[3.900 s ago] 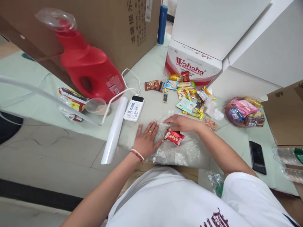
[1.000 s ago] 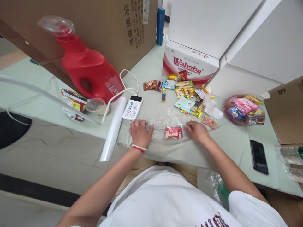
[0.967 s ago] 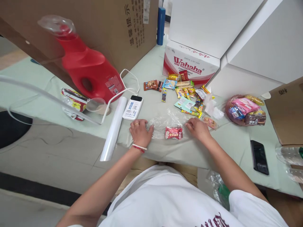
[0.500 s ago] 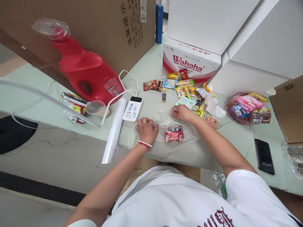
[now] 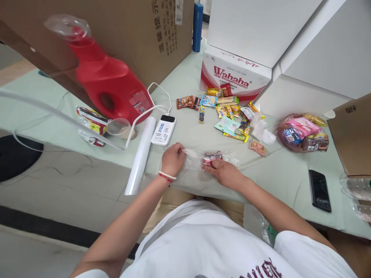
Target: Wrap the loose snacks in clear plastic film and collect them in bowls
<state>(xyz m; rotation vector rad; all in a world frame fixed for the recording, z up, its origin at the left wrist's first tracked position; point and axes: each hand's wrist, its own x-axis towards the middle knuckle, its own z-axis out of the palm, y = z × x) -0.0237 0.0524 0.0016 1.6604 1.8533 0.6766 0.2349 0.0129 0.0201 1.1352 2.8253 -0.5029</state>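
Observation:
A piece of clear plastic film (image 5: 193, 158) lies bunched near the table's front edge. Inside it are small red and dark snack packets (image 5: 211, 156), partly covered by film and fingers. My left hand (image 5: 173, 159) is closed, pinching the film's left end between thumb and fingers. From the near right side, my right hand (image 5: 227, 173) presses its closed fingers against the packets through the film. Beyond the hands, several small wrapped snacks (image 5: 222, 110) are scattered, with a pale green packet (image 5: 227, 124) and a pinkish packet (image 5: 258, 148) nearest to me.
At left stand a red jug (image 5: 108, 83), a white film roll (image 5: 141, 156) and a cabled white power bank (image 5: 164, 130). A Wahaha carton (image 5: 235, 75) is at the back. On the right are a bowl of snacks (image 5: 282, 137) and a black phone (image 5: 319, 191).
My right hand has moved from the film's far edge down to the packets, and the far side of the film is folded over them. My left hand has shifted slightly left.

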